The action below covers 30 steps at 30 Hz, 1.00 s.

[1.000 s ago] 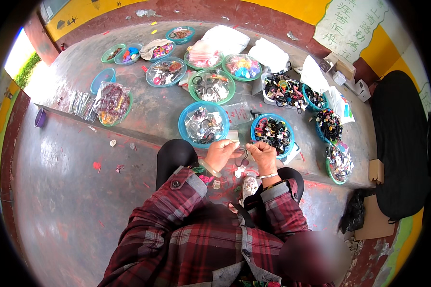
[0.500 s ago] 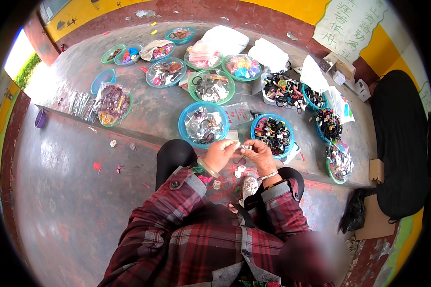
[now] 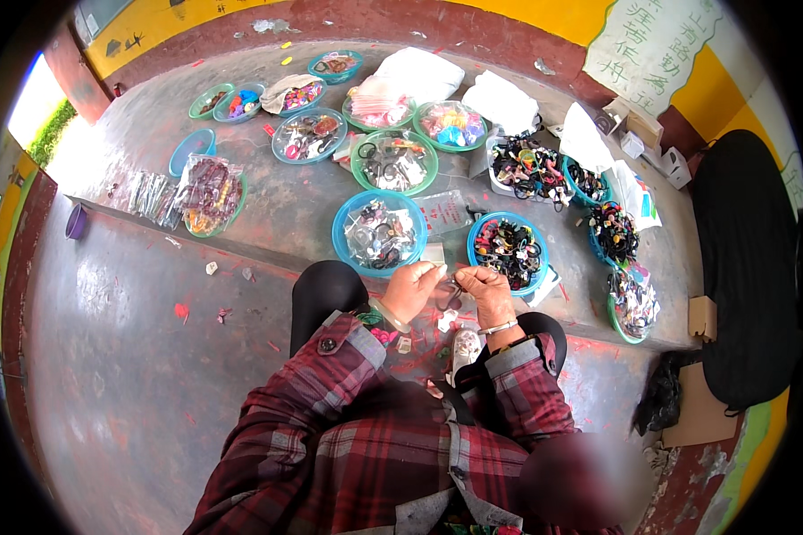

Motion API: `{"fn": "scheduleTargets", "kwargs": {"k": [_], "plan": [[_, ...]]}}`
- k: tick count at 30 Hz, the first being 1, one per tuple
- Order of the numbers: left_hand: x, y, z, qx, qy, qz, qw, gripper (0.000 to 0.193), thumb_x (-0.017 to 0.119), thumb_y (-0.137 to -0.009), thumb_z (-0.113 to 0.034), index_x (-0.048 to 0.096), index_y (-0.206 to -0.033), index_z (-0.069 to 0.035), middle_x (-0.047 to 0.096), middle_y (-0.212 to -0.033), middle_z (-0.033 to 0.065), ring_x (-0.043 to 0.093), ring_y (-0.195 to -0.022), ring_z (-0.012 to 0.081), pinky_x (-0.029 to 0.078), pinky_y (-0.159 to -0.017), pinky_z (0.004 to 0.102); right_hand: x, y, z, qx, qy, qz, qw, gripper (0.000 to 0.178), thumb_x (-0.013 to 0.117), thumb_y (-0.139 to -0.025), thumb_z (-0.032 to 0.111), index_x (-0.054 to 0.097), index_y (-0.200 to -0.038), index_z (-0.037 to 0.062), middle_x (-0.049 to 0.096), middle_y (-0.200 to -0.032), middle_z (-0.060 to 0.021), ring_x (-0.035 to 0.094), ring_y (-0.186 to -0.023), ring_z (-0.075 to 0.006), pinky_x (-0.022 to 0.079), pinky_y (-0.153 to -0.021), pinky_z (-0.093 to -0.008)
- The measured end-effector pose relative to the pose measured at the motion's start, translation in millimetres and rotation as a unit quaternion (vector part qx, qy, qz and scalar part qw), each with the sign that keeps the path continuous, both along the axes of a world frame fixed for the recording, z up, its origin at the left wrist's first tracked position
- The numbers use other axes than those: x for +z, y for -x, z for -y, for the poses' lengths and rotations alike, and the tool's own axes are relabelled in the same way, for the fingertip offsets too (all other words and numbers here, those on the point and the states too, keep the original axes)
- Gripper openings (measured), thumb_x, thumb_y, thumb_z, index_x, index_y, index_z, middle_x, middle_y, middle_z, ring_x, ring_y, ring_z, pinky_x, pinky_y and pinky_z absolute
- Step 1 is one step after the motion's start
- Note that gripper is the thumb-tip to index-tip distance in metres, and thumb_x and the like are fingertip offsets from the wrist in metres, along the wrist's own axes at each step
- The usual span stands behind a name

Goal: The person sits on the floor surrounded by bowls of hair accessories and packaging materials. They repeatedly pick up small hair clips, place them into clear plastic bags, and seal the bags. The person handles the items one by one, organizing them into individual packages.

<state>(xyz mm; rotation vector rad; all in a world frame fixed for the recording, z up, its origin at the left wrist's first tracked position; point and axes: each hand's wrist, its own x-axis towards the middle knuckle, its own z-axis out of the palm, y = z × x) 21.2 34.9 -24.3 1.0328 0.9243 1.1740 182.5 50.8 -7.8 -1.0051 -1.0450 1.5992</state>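
Both my hands meet above the gap between my knees. My left hand [image 3: 408, 294] is closed in a pinch, thumb and forefinger together; what sits at its fingertips is too small to make out. My right hand [image 3: 484, 296] pinches a thin dark loop, which looks like a hair tie [image 3: 447, 296], hanging between the hands. Just beyond my left hand stands a blue bowl [image 3: 338, 234] of hair ties in clear bags [image 3: 380, 234]. A second blue bowl [image 3: 545, 260], filled with dark and coloured hair ties [image 3: 507, 252], is close to my right hand.
Green and blue bowls, among them a green one [image 3: 355, 165], spread across the raised floor. Clear bags [image 3: 156, 201] lie at the left, beside a step edge. At the right are a black covered shape [image 3: 745, 276] and a cardboard sheet [image 3: 700, 406]. Paper scraps dot the floor.
My fingertips have drawn a little apart. The small pale piece that spanned them earlier is no longer seen between them, and the dark loop still hangs there.
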Motion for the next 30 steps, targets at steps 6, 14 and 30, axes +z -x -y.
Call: {"fn": "scheduleTargets", "kwargs": {"k": [6,14,30], "plan": [[0.8,4.0,-1.8,-0.058,0.055,0.024,0.997,0.017,0.053,-0.088,-0.011,0.057,-0.092,0.005,0.06,-0.085,0.0088,0.062,-0.077,0.0165,0.053,-0.068,0.0271,-7.9,-2.8,-3.0,0.036,-0.006,0.031,0.999,0.005,0.062,-0.078,0.002,0.064,-0.081,-0.0009,0.062,-0.074,-0.0011,0.053,-0.067,-0.0063,0.043,-0.061,-0.02],[-2.9,6.9,-4.5,-0.059,0.111,0.059,0.99,0.017,0.056,-0.085,-0.011,0.06,-0.092,0.004,0.062,-0.084,0.0084,0.062,-0.074,0.0153,0.053,-0.063,0.0257,-4.9,0.2,0.3,-0.013,-0.02,0.049,0.999,0.006,0.062,-0.079,0.005,0.065,-0.08,-0.0009,0.061,-0.075,-0.0003,0.053,-0.067,-0.0059,0.042,-0.063,-0.0195],[2.9,12.7,-5.3,-0.006,0.122,0.089,0.989,0.016,0.059,-0.083,-0.014,0.06,-0.086,0.001,0.062,-0.074,0.0059,0.059,-0.062,0.0106,0.047,-0.05,0.0204,-3.4,-16.4,-9.0,-0.108,0.054,-0.008,0.993,0.018,0.06,-0.083,0.021,0.064,-0.083,0.0032,0.06,-0.068,0.0003,0.052,-0.059,-0.0076,0.038,-0.054,-0.0193]]}}
